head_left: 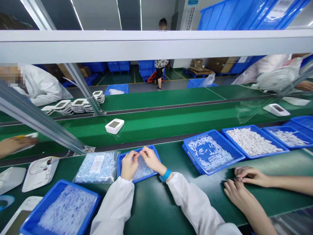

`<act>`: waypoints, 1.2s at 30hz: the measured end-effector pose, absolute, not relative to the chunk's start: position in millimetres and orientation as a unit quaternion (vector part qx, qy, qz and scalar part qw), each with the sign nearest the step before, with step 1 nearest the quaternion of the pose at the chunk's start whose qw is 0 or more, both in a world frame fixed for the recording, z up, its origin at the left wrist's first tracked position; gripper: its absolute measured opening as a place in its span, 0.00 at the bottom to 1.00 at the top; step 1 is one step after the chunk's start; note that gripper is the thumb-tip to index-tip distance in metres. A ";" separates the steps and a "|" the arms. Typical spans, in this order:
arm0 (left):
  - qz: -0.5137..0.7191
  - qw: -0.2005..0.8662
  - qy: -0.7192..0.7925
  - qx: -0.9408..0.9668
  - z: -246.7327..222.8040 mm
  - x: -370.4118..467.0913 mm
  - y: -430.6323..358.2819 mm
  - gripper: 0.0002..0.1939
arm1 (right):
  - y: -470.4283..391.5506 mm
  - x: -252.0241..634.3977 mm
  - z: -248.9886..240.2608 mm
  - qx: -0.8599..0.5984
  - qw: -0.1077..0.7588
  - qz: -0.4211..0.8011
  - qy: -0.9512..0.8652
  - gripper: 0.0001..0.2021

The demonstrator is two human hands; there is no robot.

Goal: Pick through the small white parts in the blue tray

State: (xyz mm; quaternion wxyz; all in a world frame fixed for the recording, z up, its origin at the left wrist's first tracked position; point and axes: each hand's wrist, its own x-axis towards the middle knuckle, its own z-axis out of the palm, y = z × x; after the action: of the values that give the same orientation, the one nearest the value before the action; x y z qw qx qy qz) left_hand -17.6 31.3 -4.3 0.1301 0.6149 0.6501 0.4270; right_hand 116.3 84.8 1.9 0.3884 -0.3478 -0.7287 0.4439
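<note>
Tray (pixel 156 152) in the head view sits on the table (pixel 151 202) beside a bag (pixel 97 168), long axis left to right, right end angled away. Left hand (pixel 129 164) and right hand (pixel 151 159) meet above it, fingertips bunched; whether they pinch anything, I cannot tell.

Your one view looks out from your head, forward and down, with the worktop (pixel 151 209) spread below and your left hand (pixel 129 165) and right hand (pixel 151 160) near, just below the middle. It reaches past the white crossbeam (pixel 146 49), which cuts across the upper part, to the floor (pixel 127 78) well beyond.
</note>
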 end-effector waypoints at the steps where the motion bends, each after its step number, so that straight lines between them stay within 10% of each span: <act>1: 0.429 0.128 0.649 0.615 -4.1 -17.5 31.3 0.07 | 84.6 116.4 3.0 -0.346 0.388 0.442 -0.732 0.11; 18: 0.428 0.111 0.656 0.612 -1.7 -10.2 28.8 0.09 | 64.5 112.0 5.6 -0.331 0.309 0.042 -0.891 0.09; 36: 0.461 0.072 0.633 0.618 -2.9 -6.9 30.8 0.08 | 81.8 119.6 8.7 -0.326 0.410 0.416 -0.743 0.10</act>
State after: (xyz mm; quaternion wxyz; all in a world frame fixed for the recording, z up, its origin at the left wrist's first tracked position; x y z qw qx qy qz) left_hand -6.9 30.8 -2.9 0.0721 0.6178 0.6327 0.4613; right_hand 119.6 81.8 8.7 0.4101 -0.3257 -0.7432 0.4164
